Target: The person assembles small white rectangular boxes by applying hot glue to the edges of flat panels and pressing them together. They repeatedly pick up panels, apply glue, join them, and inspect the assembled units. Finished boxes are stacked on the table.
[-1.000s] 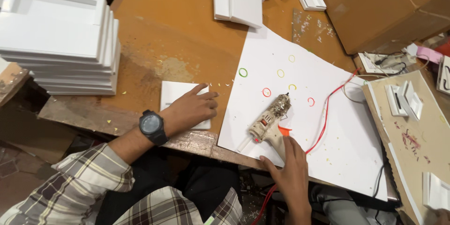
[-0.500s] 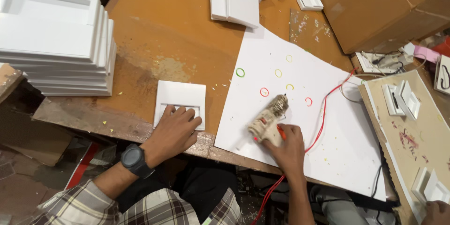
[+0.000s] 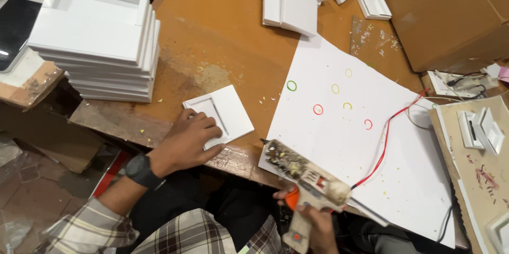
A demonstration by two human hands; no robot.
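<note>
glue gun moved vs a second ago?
Yes. The glue gun has come back off the white sheet toward the person, its body now past the table's near edge, held in the right hand.

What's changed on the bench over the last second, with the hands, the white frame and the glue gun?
The left hand slid back toward the bench edge, fingers still on the white frame, which ends up turned at an angle. The right hand went from steadying the glue gun on the white sheet to gripping its handle and drawing it toward the near edge. The frame stack and coloured rings stayed put.
</note>
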